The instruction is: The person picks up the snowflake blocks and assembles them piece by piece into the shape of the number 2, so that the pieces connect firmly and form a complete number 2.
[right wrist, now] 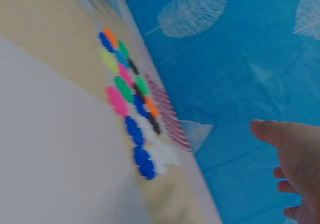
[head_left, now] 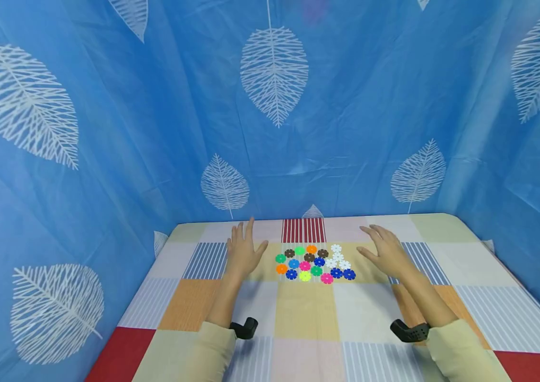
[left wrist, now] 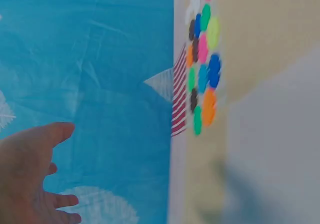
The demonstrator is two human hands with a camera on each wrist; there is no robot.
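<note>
While my left hand [head_left: 243, 255] hovers: loose-fingered, empty.
My right hand [head_left: 386, 254]: likewise.
Discs [head_left: 305, 266]: careless sweep could scatter them.

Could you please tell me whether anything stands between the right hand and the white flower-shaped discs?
Nothing visible does: the right hand hovers beside the white flower-shaped discs, with only patchwork tablecloth showing between.

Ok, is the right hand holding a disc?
No, the right hand is in the air with its fingers empty, apart from the discs.
</note>
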